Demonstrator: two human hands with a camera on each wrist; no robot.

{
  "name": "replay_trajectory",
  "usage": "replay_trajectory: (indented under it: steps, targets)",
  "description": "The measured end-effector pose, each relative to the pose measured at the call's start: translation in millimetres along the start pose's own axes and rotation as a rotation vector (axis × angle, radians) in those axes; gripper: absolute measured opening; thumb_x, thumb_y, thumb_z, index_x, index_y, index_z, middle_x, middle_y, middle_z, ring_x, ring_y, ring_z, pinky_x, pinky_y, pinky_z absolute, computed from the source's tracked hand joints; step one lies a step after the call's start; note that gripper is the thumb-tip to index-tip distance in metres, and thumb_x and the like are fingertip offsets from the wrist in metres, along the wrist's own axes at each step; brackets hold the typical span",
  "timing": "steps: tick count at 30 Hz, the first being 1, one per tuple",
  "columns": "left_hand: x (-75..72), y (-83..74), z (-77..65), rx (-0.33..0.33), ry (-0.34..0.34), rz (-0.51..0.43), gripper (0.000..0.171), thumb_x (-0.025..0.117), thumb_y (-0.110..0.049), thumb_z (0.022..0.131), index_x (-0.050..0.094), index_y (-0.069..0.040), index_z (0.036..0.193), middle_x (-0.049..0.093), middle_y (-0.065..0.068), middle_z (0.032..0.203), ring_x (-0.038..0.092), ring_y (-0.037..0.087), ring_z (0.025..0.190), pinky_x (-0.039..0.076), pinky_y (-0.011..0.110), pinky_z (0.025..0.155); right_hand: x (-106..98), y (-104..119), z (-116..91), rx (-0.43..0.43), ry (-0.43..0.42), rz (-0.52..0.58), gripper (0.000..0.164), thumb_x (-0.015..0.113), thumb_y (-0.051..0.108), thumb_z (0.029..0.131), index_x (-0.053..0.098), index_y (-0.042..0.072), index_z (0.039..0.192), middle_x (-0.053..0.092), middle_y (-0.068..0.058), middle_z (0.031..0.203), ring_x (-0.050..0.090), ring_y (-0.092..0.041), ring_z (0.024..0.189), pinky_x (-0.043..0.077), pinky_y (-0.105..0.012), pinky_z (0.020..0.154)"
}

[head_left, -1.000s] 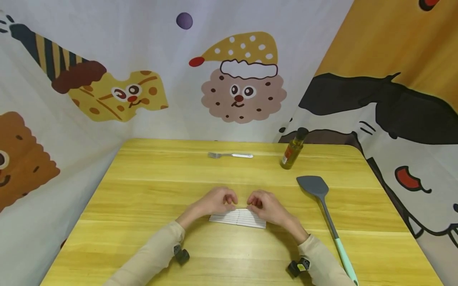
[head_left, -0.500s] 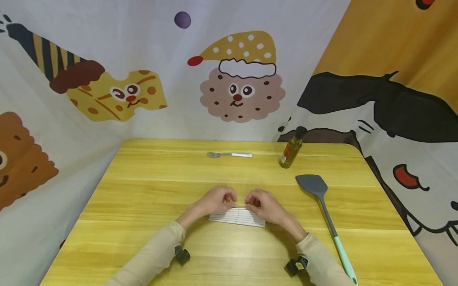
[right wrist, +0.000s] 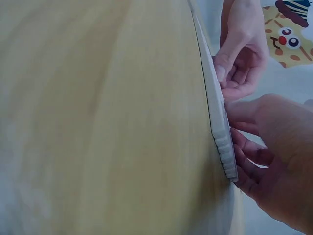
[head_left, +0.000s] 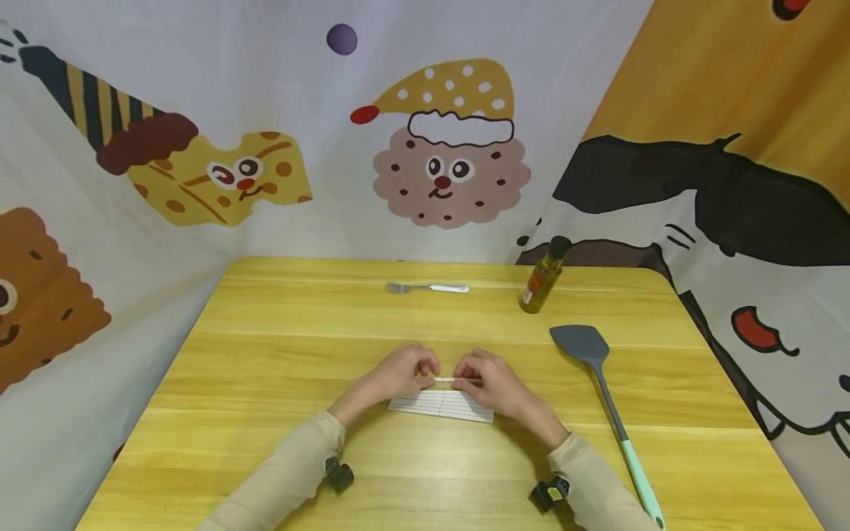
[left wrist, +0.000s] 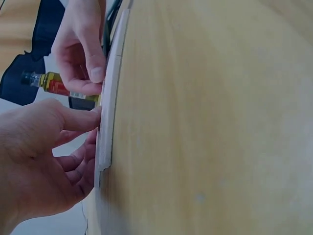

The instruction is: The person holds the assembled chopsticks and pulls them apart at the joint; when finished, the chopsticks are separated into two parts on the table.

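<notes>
Several thin white sticks (head_left: 441,404) lie side by side in a flat row on the table, with a seam line across their middle. At the far edge of the row, a white stick (head_left: 443,380) spans the gap between my hands, slightly apart from the others. My left hand (head_left: 403,372) pinches its left part between thumb and fingertips, and my right hand (head_left: 493,382) pinches its right part. Whether it is one piece or two end to end, I cannot tell. The wrist views show the row (left wrist: 111,105) edge-on, with both thumbs close together along its far side.
A fork (head_left: 428,288) with a white handle lies near the table's back edge. An oil bottle (head_left: 544,276) with a black cap stands at the back right. A grey spatula (head_left: 600,369) with a mint handle lies right of my right hand.
The far white stick has come away from the row, leaving a narrow strip of table showing between them. My right hand has shifted slightly left, closer to my left hand.
</notes>
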State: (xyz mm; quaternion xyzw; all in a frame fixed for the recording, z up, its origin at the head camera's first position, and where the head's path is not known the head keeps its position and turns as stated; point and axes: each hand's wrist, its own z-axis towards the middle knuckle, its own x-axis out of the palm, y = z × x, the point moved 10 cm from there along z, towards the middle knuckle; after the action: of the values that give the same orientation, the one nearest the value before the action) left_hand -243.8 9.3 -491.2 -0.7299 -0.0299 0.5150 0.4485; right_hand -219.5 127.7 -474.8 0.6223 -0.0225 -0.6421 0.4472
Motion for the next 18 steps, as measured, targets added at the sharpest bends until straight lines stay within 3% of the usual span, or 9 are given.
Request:
replay_trajectory:
  steps: [4,11,18]
  targets:
    - [-0.5,-3.9,-0.7,0.003,-0.019,0.018,0.007,0.074,-0.010,0.092,0.073,-0.013,0.097,0.062,-0.004,0.086,0.055,0.009,0.079,0.048,0.024,0.071,-0.6,4.0,-0.2,-0.030,-0.014,-0.050,0.006,0.075,0.006,0.090,0.071,0.009,0.092,0.064,0.000,0.090,0.060,-0.009,0.079,0.055,-0.022,0.069]
    - [-7.1,-17.5,-5.3,0.081,-0.064,0.040,0.011,0.072,-0.011,0.093,0.076,-0.010,0.104,0.064,-0.002,0.088,0.057,0.007,0.077,0.051,0.019,0.068,-9.7,16.8,1.1,-0.098,-0.081,-0.147,0.011,0.076,0.003,0.087,0.068,0.008,0.093,0.063,0.000,0.091,0.060,-0.014,0.086,0.056,-0.027,0.076]
    - [-30.3,-47.7,-11.2,0.254,-0.257,0.271,0.008,0.074,-0.011,0.092,0.078,-0.011,0.098,0.070,-0.003,0.091,0.060,0.010,0.081,0.053,0.026,0.079,-25.8,31.7,9.3,-0.140,-0.130,-0.174,0.012,0.077,0.002,0.086,0.072,0.006,0.097,0.066,-0.001,0.092,0.060,-0.014,0.087,0.056,-0.026,0.075]
